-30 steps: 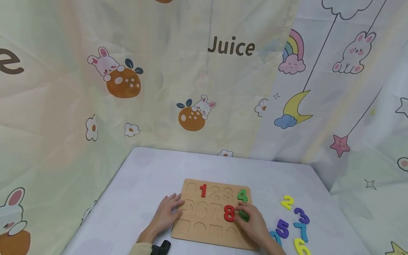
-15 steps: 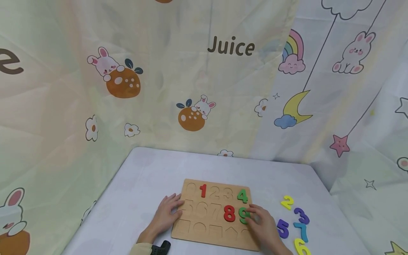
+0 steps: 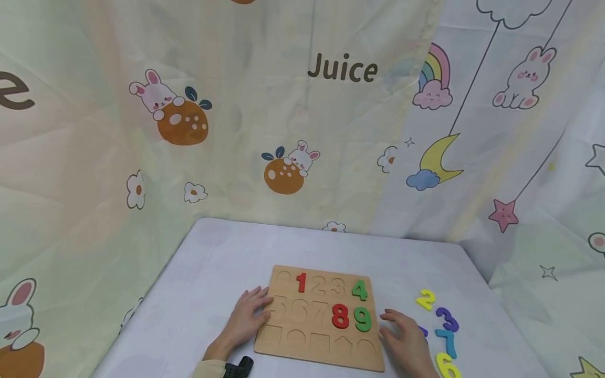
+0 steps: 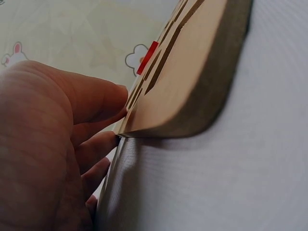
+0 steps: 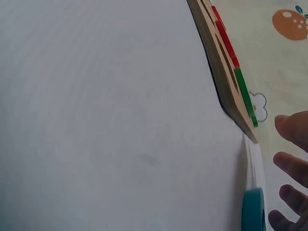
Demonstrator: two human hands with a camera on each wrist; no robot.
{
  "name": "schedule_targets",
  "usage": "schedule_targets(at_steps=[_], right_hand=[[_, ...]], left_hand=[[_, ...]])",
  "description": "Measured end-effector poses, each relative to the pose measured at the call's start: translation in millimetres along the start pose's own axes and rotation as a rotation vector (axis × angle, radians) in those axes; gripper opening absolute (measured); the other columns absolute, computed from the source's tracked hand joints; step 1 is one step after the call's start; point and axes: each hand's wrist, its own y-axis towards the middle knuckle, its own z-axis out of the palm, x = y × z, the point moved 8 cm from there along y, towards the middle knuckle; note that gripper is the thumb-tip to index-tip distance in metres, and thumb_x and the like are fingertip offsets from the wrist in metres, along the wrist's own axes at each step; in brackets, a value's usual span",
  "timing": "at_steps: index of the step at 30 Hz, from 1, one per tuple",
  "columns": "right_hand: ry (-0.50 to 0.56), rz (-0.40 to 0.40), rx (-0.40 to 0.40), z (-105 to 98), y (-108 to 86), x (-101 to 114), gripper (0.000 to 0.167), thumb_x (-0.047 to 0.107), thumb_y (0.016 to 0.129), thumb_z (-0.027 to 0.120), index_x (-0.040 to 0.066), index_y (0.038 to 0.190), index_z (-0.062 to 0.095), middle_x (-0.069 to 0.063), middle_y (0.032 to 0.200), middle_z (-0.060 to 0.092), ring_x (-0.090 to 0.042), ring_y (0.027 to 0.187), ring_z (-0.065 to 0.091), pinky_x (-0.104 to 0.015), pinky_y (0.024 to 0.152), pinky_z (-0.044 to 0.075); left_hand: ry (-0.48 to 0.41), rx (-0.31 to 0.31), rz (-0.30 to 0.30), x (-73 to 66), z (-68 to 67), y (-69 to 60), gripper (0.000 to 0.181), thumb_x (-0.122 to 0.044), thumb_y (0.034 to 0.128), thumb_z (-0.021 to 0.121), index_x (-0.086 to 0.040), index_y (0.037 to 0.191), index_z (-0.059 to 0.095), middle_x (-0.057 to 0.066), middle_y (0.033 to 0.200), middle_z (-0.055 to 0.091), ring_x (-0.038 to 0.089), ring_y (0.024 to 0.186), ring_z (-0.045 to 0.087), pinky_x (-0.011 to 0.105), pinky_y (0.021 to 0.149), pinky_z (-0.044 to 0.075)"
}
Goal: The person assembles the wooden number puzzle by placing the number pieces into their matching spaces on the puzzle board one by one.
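A wooden number board (image 3: 312, 341) lies on the table, with a red 1 (image 3: 301, 283), green 4 (image 3: 360, 290), red 8 (image 3: 340, 316) and green 9 (image 3: 362, 319) on it. My left hand (image 3: 246, 316) rests against its left edge; in the left wrist view that hand (image 4: 53, 139) touches the board (image 4: 178, 82) by a corner, fingers relaxed. Just off the right edge, my right hand (image 3: 407, 341) holds nothing, its fingers loosely bent and apart. The right wrist view shows its fingertips (image 5: 288, 163) beyond the board's end.
Right of the board lie a yellow 2 (image 3: 426, 300), purple 3 (image 3: 447, 319), blue 7 (image 3: 447, 342) and yellow 6 (image 3: 447, 365). A purple piece (image 3: 424, 331) is mostly behind my right hand. A teal piece (image 5: 252, 211) shows in the right wrist view. Printed curtains surround the table (image 3: 227, 247).
My right hand has let go of the green 9 and moved right, off the board, uncovering the 9 and the lower right outlines. My left hand has stayed where it was.
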Motion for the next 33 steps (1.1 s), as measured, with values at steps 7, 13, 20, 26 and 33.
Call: schedule_targets(at_steps=[7,13,20,26,33], right_hand=[[-0.039,0.085,0.023,-7.5,-3.1,-24.1,0.036,0.012,0.084,0.074,0.009,0.118,0.066,-0.017,0.134,0.058,-0.041,0.126,0.048,-0.061,0.103,0.041],[-0.032,0.151,0.047,-14.0,-10.6,-38.6,0.042,0.014,0.085,0.074,0.008,0.125,0.062,-0.018,0.133,0.058,-0.043,0.125,0.049,-0.061,0.101,0.043],[-0.020,0.223,0.156,-11.9,-19.4,-55.8,0.060,0.036,0.082,0.078,0.009,0.131,0.057,-0.015,0.128,0.061,-0.044,0.122,0.051,-0.056,0.096,0.049],[-0.026,0.172,0.241,-13.4,-24.4,-60.4,0.076,0.042,0.067,0.085,0.012,0.132,0.057,-0.009,0.128,0.063,-0.041,0.124,0.051,-0.057,0.100,0.045],[-0.027,0.209,0.339,-12.0,-29.2,-60.1,0.081,0.034,0.060,0.090,0.017,0.132,0.058,-0.007,0.130,0.060,-0.042,0.126,0.048,-0.060,0.097,0.046]], left_hand=[[0.004,0.007,-0.002,-1.0,0.0,-0.2,0.032,-0.013,0.0870,0.069,-0.008,0.119,0.069,0.009,0.143,0.053,0.032,0.140,0.038,0.054,0.120,0.015],[0.018,0.002,0.017,-3.0,-1.2,0.0,0.032,-0.012,0.0869,0.069,-0.007,0.118,0.069,0.011,0.142,0.054,0.034,0.138,0.040,0.057,0.118,0.017],[0.025,-0.002,0.026,-3.3,-2.5,-0.3,0.032,-0.013,0.0866,0.070,-0.007,0.118,0.069,0.011,0.141,0.054,0.035,0.138,0.040,0.058,0.118,0.018],[0.028,0.006,0.018,-1.4,-1.4,-0.6,0.033,-0.013,0.0864,0.070,-0.008,0.119,0.069,0.009,0.142,0.054,0.033,0.138,0.040,0.056,0.118,0.017],[0.024,0.006,0.009,-1.4,-0.6,-0.2,0.033,-0.013,0.0864,0.070,-0.008,0.119,0.069,0.009,0.142,0.054,0.033,0.139,0.039,0.055,0.119,0.016]])
